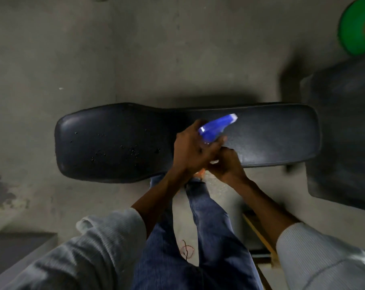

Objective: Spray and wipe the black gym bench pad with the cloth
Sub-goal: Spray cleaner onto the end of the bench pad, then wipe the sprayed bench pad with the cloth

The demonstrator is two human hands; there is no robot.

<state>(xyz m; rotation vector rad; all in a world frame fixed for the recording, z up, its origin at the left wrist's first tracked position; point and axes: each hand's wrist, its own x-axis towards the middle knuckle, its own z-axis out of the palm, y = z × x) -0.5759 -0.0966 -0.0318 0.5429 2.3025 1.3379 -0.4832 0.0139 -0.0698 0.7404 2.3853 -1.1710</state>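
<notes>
The black bench pad [188, 141] lay crosswise just beyond both hands, on a grey concrete floor [52, 49]. The spray bottle's blue trigger head [216, 127] was gripped by the left hand [190, 149], whose fingers [216, 144] were curled around its neck, the nozzle aimed past the fingertips toward the narrower end of the pad. The right hand [226, 165] was pressed against the left from below, its fingers curled inward; whether they were closed on the bottle's body or on something else could not be told, since the bottle below the head was hidden. A scrap of something pale [214, 162] was seen between the two hands, too small to be named. No cloth could be clearly made out.

Droplets [123, 149] were seen on the wide end, on the far side of the left knuckles; the surface ahead of the nozzle looked dry.

Several risks were judged likely. With the frame blurred by motion, mist might be thrown beyond the far edge onto the floor. With the hands crowded together, the trigger might be fouled. If wiping were delayed, the droplets might run off or dry into marks.
</notes>
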